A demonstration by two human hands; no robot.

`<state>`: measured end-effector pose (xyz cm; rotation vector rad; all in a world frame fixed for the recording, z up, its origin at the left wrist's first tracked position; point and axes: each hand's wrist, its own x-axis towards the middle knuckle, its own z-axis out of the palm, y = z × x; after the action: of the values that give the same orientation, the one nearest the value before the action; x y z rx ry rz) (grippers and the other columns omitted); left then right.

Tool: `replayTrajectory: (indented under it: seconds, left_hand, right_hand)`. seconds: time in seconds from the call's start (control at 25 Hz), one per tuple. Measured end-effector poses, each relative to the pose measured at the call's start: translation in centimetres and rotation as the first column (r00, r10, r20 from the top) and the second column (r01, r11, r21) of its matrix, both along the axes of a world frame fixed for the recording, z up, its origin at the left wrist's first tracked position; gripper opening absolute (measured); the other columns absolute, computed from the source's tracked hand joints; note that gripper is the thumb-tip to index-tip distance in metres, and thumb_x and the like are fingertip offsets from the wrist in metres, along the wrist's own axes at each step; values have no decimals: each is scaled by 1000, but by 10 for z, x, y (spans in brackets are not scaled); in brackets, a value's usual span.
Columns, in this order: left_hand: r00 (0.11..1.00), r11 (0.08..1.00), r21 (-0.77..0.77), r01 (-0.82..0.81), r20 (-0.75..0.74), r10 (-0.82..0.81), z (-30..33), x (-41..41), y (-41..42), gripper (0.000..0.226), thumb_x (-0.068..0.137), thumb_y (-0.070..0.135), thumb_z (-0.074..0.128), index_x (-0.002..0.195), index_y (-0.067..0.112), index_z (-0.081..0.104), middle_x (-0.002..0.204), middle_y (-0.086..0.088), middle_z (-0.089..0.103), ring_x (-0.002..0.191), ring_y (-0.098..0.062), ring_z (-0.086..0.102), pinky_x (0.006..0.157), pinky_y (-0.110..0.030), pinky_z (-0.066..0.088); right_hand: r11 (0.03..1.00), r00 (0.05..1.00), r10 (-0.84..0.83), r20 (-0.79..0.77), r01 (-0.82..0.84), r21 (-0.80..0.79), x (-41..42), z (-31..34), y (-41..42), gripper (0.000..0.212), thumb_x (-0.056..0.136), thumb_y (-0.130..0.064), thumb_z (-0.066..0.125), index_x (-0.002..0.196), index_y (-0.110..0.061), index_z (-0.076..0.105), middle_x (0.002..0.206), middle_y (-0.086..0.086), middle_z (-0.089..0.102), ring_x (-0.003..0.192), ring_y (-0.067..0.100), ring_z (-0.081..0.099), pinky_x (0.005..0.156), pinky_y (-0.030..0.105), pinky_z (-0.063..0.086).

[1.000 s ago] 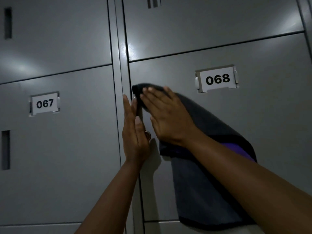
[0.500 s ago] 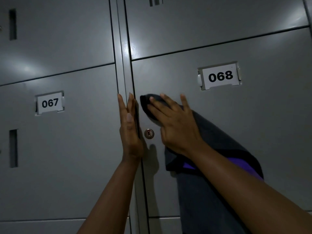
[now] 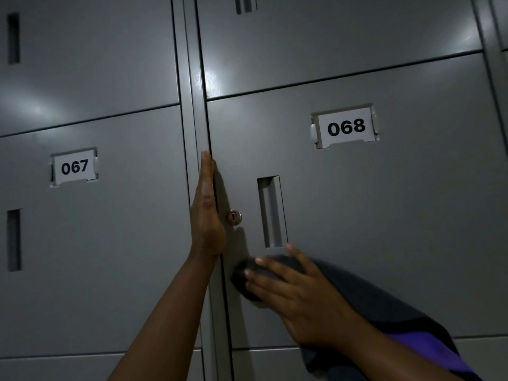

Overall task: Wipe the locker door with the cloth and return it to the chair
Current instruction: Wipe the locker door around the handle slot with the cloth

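The grey locker door (image 3: pixel 384 215) carries a white label reading 068, a recessed handle slot (image 3: pixel 272 211) and a small round keyhole (image 3: pixel 234 216). My right hand (image 3: pixel 299 295) lies flat, fingers spread, pressing a dark grey cloth (image 3: pixel 365 301) with a purple patch against the door's lower left part, below the slot. The cloth hangs down to the right, under my forearm. My left hand (image 3: pixel 206 213) stands flat and upright against the door's left edge, beside the keyhole, holding nothing. No chair is in view.
Locker 067 (image 3: pixel 90 229) is to the left, past a vertical frame post (image 3: pixel 192 105). More grey locker doors sit above and below. Another frame post (image 3: pixel 492 64) runs along the right edge.
My right hand has slid the cloth down the door, from beside the keyhole to below the handle slot, uncovering the slot. My left hand has stayed at the door's left edge.
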<state>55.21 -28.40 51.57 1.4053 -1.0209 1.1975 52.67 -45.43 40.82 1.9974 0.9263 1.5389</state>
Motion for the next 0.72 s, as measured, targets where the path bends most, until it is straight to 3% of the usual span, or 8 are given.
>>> replayTrajectory:
  seconds: [0.04,0.12,0.2,0.28,0.4,0.6,0.72]
  left_hand:
    - [991,991,37,-129,46,128,-1,1,-1,58,93,35,14,143,7,9,154,-10,9,142,-10,9,116,-21,7]
    - [912,913,91,-399,140,385,-4,7,-3,56,92,30,12,143,7,10,153,-7,5,142,-4,1,115,-18,-1]
    - [803,800,108,-590,180,568,-4,9,-9,56,93,34,12,143,10,8,153,-5,5,141,-2,-4,114,-18,-6]
    - [695,685,131,-717,207,688,-4,8,-14,61,94,42,8,144,8,5,155,-8,3,142,-10,-3,115,-22,-8]
    - [609,592,143,-793,205,766,-7,5,-20,71,92,52,-1,146,6,5,156,-11,0,144,-17,-2,116,-28,-8]
    - [552,541,114,-834,188,812,-11,4,-23,68,93,48,1,146,5,6,155,-10,0,143,-15,-3,116,-29,-8]
    - [533,527,82,-846,166,830,-12,5,-25,64,94,42,9,146,4,7,154,-10,1,143,-14,-2,116,-30,-9]
  right_hand:
    - [999,999,-31,31,30,38,-3,-7,-12,58,74,-25,39,132,-26,42,140,-10,46,138,19,20,109,56,0]
    - [958,994,-87,74,63,281,-7,-9,-34,63,67,-21,39,131,-27,41,141,-9,43,142,17,7,106,61,-8]
    - [803,990,-111,82,41,594,-8,10,-52,64,69,-17,35,134,-22,37,145,-3,36,143,19,2,106,62,-8]
    - [646,989,-113,91,3,763,-8,39,-58,62,76,-15,31,138,-15,30,150,6,25,142,26,6,109,62,-3]
    - [591,991,-81,110,-41,806,-4,83,-46,58,84,-22,27,141,-10,27,153,11,19,141,28,8,111,59,0]
    - [658,989,-28,146,-92,747,1,153,-7,61,85,-29,27,143,-9,24,154,10,20,142,25,12,112,55,0]
    - [742,989,24,144,-114,661,4,161,18,62,85,-26,36,143,-9,24,153,10,24,141,22,16,114,52,2]
